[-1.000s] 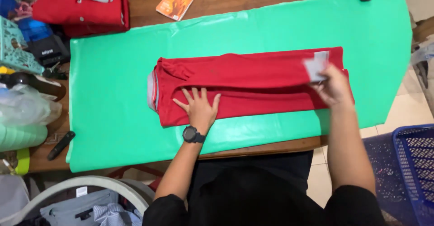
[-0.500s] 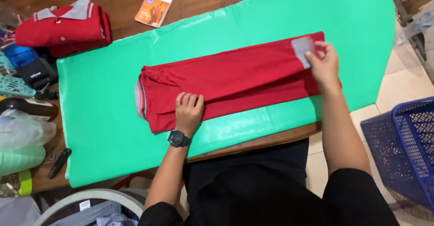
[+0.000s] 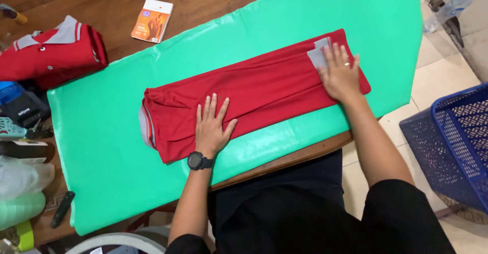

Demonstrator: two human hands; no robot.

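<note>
**Red shirt pressed flat under two open palms**

Red knit cloth, folded into a long narrow band, lies slantwise on the green mat (image 3: pixel 101 147) that covers the wooden table (image 3: pixel 213 0). This red shirt (image 3: pixel 254 96) serves as the landmark for everything else.

Nearest the person, the left hand (image 3: pixel 211 127) rests palm down on the shirt's near edge, towards its collar end, fingers spread apart and flat, gripping nothing. A black watch (image 3: pixel 198 161) sits on that wrist, just off the shirt's near edge.

Further along, the right hand (image 3: pixel 339 73) lies flat on the shirt's other end, fingers slightly apart, a ring on one finger. Its fingertips touch a grey patch (image 3: pixel 317 56) of fabric at that end; the hand presses down and does not pinch it.

At the collar end, a grey collar with striped edging (image 3: pixel 146 127) shows at the fold.

Beyond the hem end, off the table, stands a blue plastic basket (image 3: pixel 452 142) on the tiled floor.

Past the collar end and farther back, a second folded red shirt with a grey collar (image 3: pixel 56 53) sits on the bare wood, well apart. Behind the landmark shirt, beyond the mat's far edge, lies a small orange booklet (image 3: pixel 151 20).
</note>
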